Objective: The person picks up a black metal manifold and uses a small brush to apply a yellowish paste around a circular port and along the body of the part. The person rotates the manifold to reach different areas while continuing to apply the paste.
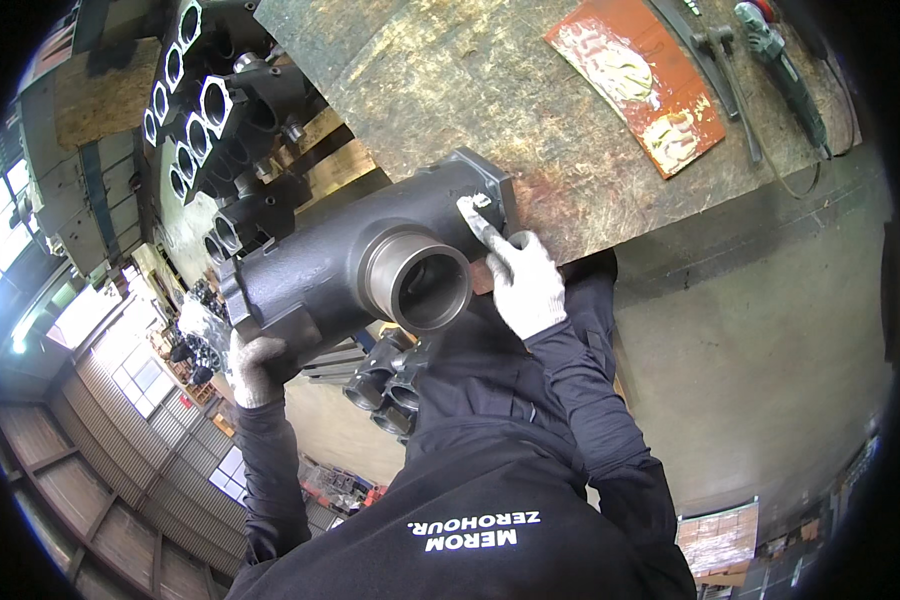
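A large black metal pipe fitting (315, 258) lies tilted across the near left corner of the worktable, its flanged far end resting there. A round bare-metal branch opening (422, 285) faces up from its middle. My left hand (255, 368), in a whitish glove, grips the near-left flanged end from below; part of its fingers is hidden behind the casting. My right hand (522, 278), gloved in white, stretches its index finger onto the body beside the far flange. Under that fingertip sits a small white smear of paste (480, 200). The other right fingers are loosely curled.
On the worktable (440, 80) lie a reddish board (685, 120) smeared with cream paste, a hammer-like tool (735, 90) and an angle grinder (785, 75). Several similar black castings (225, 120) stand stacked at the left. More castings (385, 380) sit low beside my legs.
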A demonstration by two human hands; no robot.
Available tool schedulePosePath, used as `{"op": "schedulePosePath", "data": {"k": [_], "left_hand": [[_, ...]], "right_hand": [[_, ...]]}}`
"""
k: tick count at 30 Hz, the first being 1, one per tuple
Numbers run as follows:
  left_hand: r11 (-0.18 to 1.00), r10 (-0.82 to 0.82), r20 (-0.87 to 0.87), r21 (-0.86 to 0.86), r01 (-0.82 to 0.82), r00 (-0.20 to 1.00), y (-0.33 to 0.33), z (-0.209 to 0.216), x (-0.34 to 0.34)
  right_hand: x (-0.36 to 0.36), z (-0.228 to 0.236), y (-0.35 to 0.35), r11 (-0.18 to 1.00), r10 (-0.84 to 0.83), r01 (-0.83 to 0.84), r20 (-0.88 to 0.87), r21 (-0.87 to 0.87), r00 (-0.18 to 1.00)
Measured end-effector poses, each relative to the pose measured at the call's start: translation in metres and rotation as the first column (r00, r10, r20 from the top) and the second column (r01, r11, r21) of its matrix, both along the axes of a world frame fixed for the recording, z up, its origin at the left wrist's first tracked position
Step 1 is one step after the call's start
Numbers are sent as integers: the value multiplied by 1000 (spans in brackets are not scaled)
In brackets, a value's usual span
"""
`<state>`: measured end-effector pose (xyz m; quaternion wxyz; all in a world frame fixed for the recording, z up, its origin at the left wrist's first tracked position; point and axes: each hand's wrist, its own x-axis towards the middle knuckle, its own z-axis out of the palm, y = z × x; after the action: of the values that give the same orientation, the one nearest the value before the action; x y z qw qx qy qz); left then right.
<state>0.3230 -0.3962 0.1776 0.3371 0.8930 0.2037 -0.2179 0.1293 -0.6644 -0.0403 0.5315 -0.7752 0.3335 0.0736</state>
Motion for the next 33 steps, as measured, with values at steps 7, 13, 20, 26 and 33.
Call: {"op": "schedulePosePath", "data": {"k": [7,13,20,26,33], "left_hand": [[981,52,4,-185,-50,999,-24,1,-3],[995,-24,-148,-102,9,989,-32,4,2],[973,-51,-137,-232,18,989,-36,2,-8],[980,-54,-150,-199,24,987,-63,6,-17],[956,-165,-146,-268,122,975,-93,11,-23]], "right_hand": [[4,-2,-4,994,-103,104,41,-32,994],[3,18,-17,981,-81,85,-29,177,996],[1,139,-36,931,-243,175,186,320,952],[20,181,14,867,-88,-34,221,497,971],[38,177,28,994,37,-63,279,85,959]]}}
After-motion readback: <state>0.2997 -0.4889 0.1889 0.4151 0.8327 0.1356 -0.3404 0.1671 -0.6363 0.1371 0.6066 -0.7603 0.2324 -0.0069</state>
